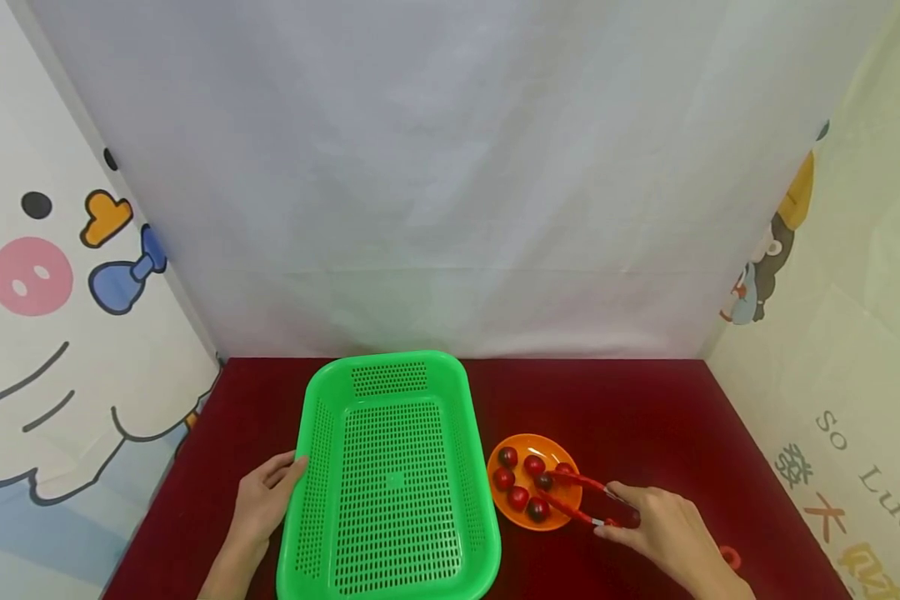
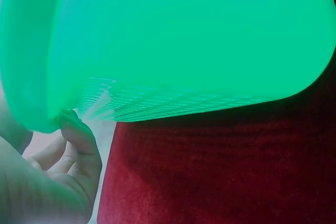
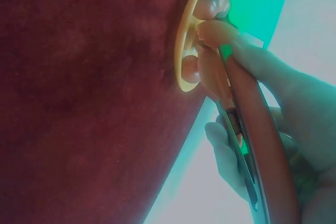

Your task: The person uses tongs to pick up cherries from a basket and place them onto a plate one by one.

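Note:
My left hand (image 1: 264, 493) holds the left rim of a green plastic basket (image 1: 490, 521) with perforated sides and floor. In the left wrist view, fingers of the left hand (image 2: 79, 166) bend at the rim of the basket (image 2: 184, 35). To the basket's right is an orange plate (image 1: 517, 442) bearing several dark red round fruits (image 1: 518, 498). My right hand (image 1: 663, 525) grips red-armed tongs (image 1: 581, 481), whose spread tips lie over the plate on either side of a dark fruit (image 1: 543, 481). Whether the tips touch it, I cannot tell.
A dark red cloth (image 1: 607, 400) covers the table. Behind it hangs a pale curtain (image 1: 450, 208). Printed cartoon sheets flank the left and right sides. Near the right forearm lies a small red ring-shaped piece (image 1: 731, 557), partly hidden.

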The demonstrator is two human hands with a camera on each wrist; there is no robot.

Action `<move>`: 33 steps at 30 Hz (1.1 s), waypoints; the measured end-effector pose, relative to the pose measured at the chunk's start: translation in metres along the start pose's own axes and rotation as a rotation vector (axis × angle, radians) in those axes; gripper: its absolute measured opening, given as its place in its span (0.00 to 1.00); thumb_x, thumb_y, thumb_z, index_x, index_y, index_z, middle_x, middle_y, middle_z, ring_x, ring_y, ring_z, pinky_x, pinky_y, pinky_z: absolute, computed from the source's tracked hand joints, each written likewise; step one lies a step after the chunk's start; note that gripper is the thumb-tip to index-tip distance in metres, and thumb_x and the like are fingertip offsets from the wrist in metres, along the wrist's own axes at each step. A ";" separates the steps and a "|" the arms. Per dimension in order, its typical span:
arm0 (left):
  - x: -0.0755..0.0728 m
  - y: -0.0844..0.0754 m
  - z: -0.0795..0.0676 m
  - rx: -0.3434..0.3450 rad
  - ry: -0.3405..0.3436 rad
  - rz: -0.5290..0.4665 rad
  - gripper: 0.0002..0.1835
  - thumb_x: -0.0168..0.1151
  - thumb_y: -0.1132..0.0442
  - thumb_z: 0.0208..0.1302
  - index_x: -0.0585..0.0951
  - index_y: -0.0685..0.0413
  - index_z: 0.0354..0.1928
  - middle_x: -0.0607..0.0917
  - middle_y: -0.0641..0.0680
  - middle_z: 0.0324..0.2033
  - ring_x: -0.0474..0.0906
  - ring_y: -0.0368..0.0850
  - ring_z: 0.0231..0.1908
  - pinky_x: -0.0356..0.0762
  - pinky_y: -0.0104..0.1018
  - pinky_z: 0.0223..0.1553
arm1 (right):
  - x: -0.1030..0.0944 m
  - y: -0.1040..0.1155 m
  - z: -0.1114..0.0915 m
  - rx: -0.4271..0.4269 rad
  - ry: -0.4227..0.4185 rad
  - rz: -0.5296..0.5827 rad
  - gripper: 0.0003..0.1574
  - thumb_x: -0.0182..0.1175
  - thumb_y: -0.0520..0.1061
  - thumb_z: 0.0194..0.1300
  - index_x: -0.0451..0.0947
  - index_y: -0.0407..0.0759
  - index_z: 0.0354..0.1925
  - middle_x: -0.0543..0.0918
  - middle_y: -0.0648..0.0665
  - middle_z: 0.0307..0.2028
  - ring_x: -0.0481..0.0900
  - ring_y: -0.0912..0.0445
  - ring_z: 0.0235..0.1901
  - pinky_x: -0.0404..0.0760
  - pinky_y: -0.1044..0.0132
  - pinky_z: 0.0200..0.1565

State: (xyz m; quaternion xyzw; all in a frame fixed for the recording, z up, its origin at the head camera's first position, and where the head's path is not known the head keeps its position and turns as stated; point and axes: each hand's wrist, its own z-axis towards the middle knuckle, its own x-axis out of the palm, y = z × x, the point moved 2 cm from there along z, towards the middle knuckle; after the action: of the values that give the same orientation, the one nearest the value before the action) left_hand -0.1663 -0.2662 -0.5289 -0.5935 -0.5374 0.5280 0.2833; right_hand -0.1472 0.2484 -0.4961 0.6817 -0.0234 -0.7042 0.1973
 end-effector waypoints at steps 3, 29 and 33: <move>0.000 0.000 0.000 0.000 0.001 -0.001 0.31 0.56 0.48 0.79 0.70 0.63 0.72 0.76 0.70 0.64 0.72 0.65 0.63 0.74 0.58 0.59 | -0.001 0.001 0.003 0.002 0.029 -0.007 0.36 0.81 0.63 0.48 0.90 0.44 0.49 0.89 0.52 0.32 0.71 0.63 0.24 0.78 0.67 0.28; 0.001 -0.001 0.000 -0.005 0.000 -0.001 0.32 0.55 0.47 0.79 0.69 0.63 0.73 0.75 0.71 0.65 0.70 0.66 0.65 0.72 0.60 0.60 | -0.010 -0.011 -0.009 0.047 -0.103 0.021 0.41 0.80 0.67 0.48 0.88 0.46 0.54 0.88 0.55 0.33 0.71 0.65 0.25 0.78 0.66 0.30; 0.001 0.000 0.001 -0.006 -0.007 0.002 0.32 0.56 0.48 0.79 0.70 0.64 0.72 0.76 0.70 0.63 0.71 0.65 0.63 0.73 0.58 0.59 | -0.009 -0.017 -0.010 0.077 -0.152 0.055 0.41 0.82 0.64 0.47 0.87 0.44 0.55 0.88 0.53 0.33 0.76 0.63 0.27 0.82 0.64 0.32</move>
State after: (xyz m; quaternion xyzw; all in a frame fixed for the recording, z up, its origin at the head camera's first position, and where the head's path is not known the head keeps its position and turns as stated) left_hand -0.1670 -0.2656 -0.5296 -0.5932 -0.5393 0.5287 0.2788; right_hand -0.1416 0.2698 -0.4931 0.6325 -0.0838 -0.7467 0.1879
